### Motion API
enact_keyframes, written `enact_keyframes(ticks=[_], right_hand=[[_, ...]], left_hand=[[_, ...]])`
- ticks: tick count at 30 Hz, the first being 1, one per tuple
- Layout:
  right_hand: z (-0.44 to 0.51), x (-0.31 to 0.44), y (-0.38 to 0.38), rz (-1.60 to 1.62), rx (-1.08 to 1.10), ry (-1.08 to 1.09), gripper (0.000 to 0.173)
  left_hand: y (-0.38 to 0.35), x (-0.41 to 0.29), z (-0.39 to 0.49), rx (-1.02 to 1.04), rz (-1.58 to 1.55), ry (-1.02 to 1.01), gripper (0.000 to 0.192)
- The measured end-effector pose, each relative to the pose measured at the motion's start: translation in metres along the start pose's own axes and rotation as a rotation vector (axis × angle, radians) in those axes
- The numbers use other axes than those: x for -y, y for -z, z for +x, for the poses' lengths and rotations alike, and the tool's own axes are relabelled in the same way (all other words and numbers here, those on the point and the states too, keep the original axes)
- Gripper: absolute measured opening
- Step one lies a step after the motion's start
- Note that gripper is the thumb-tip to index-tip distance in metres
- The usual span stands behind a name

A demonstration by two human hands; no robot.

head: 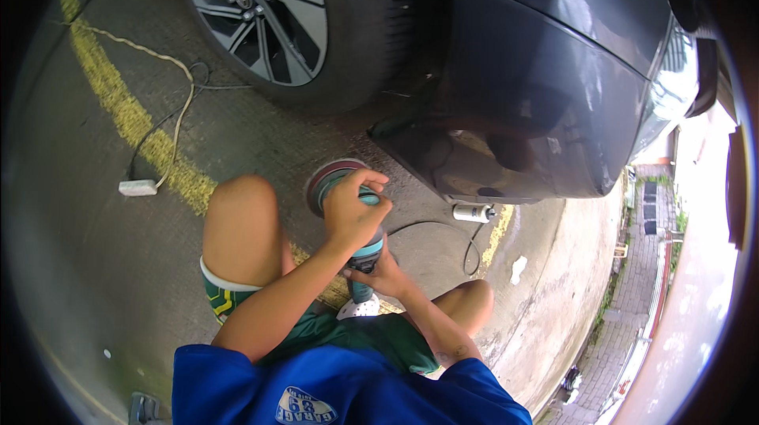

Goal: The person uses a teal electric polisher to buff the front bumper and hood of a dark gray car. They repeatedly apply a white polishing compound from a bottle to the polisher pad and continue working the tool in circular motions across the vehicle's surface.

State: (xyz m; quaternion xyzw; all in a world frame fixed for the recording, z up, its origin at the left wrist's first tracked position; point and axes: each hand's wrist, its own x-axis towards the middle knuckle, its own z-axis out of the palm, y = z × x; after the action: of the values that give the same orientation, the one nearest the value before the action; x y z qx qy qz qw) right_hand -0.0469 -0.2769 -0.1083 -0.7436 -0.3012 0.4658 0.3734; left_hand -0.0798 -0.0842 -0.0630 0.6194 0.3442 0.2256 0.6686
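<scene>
A teal-and-black power polisher [372, 247] with a round pad [316, 185] is held in front of my body. My left hand [354, 208] wraps over its head, thumb and fingers curled around the front. My right hand [384, 271] grips the rear handle lower down. The pad's dark red rim points up and left, apart from the car. Ahead and to the right is the dark, glossy bumper [510, 152] of a car, with reflections on its paint. The polisher's pad face is mostly hidden from me.
Up ahead stands the car's tyre [362, 39] with its alloy wheel [267, 10]. A white bottle [471, 213] lies under the bumper near a black cable [427, 224]. A white power block [137, 188] with cords rests at left, by a yellow painted line [133, 116].
</scene>
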Motion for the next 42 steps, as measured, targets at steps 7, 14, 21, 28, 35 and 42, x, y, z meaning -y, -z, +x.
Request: enact_keyframes(ticks=[7, 14, 21, 28, 35, 42], right_hand=[[0.001, 0.001, 0.001, -0.069, 0.018, 0.021, 0.116], [0.001, 0.005, 0.002, -0.072, 0.017, 0.035, 0.119], [-0.004, 0.011, 0.007, -0.049, 0.015, 0.015, 0.119], [-0.021, 0.016, 0.020, 0.053, -0.025, 0.221, 0.103], [-0.031, 0.045, -0.004, -0.219, -0.333, 0.214, 0.093], [-0.034, 0.053, 0.013, -0.499, -0.511, 0.308, 0.104]], left_hand=[[0.000, 0.008, 0.002, 0.010, -0.021, -0.040, 0.032], [0.002, 0.003, 0.000, 0.027, -0.076, 0.015, 0.031], [0.000, 0.005, 0.000, 0.037, -0.088, -0.081, 0.031], [0.030, -0.032, 0.008, 0.075, -0.435, -0.002, 0.035], [0.044, -0.043, 0.016, 0.130, -0.586, -0.031, 0.042], [0.046, -0.040, -0.002, 0.253, -0.838, -0.205, 0.046]])
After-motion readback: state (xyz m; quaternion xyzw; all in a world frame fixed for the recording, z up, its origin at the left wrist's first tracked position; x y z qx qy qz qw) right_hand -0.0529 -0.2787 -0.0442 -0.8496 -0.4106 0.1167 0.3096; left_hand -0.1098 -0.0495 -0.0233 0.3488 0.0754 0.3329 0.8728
